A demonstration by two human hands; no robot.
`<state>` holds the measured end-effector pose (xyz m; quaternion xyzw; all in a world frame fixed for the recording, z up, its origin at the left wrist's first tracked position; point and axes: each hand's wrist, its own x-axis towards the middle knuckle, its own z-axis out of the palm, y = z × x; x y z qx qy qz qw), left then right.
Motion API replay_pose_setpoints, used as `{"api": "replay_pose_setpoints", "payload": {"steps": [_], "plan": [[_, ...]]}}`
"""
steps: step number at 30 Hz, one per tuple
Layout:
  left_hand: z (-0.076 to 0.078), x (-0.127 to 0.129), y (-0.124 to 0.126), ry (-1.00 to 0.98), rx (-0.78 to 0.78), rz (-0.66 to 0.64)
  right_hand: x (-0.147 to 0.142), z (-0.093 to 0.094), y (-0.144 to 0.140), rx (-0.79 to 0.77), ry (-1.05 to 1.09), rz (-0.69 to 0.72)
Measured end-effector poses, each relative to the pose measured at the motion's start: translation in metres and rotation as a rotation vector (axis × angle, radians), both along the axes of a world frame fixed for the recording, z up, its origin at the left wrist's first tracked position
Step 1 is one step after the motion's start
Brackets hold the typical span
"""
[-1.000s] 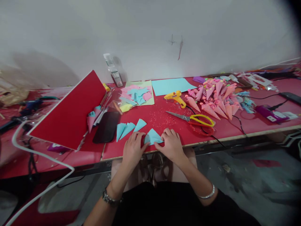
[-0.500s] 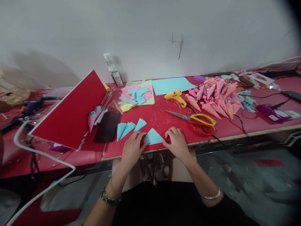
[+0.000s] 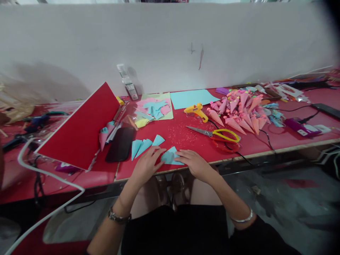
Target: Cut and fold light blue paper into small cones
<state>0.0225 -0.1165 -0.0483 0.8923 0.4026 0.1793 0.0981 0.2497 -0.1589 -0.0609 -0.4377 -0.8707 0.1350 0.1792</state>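
Red table [image 3: 180, 136] against a pale wall [image 3: 159, 42]; objects beyond the wall's top are cut off, and a dark blur takes the upper right corner. Blue paper [image 3: 168, 156] flat at the near edge, between the hands; its right part is covered, so the full outline cannot be read. Left hand [image 3: 146, 163]: loosely spread, fingertips at the paper's left edge; whether they press on it, cannot tell. Right hand [image 3: 196, 164]: unclenched, fingers laid out over the paper; underside hidden. Tilted red board [image 3: 82, 127] at left screens part of the clutter behind it. Phone [image 3: 120, 144] beside it, then three blue wedges [image 3: 145, 146], near the left hand. Scissors [image 3: 212, 133] lie right of centre, handles over a black cable; glue gun [image 3: 197, 111] just beyond. Pink cones [image 3: 243, 109] overlap too much to count. Scraps [image 3: 155, 108] farther back; bottle [image 3: 130, 86] label illegible.
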Motion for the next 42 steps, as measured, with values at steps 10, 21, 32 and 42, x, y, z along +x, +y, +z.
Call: {"api": "replay_pose_setpoints", "payload": {"steps": [10,21,32,42], "plan": [[0.001,0.026,-0.031,0.102,0.083,-0.055,-0.009,0.016,-0.017,0.062,-0.023,-0.179],[-0.003,0.031,-0.034,0.139,0.115,-0.029,0.003,0.011,-0.010,0.078,0.011,-0.093],[-0.008,0.033,-0.022,0.026,0.096,0.063,0.004,0.002,0.009,0.000,0.273,-0.167],[-0.006,0.036,-0.026,0.003,0.055,0.204,-0.004,0.004,0.012,0.040,0.130,-0.307]]}}
